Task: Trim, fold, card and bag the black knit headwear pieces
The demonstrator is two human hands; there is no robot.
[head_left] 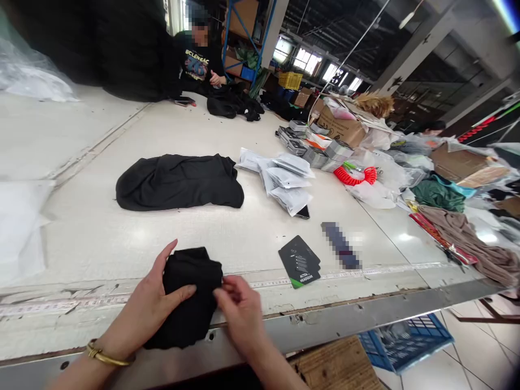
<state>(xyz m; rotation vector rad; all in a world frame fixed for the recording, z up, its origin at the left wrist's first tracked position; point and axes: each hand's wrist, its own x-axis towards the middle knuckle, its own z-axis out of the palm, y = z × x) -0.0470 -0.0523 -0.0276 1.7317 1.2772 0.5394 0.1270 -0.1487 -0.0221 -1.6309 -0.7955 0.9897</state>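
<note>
I've got the left hand (144,309) open and flat on a folded black cloth garment (189,303), thumb across it, pinning it down at the near edge of the white laminate table (101,238), lower centre of frame. The right hand (241,317) pinches the garment's right edge, fingers closed, wrist low, while the left keeps the bundle steady.
</note>
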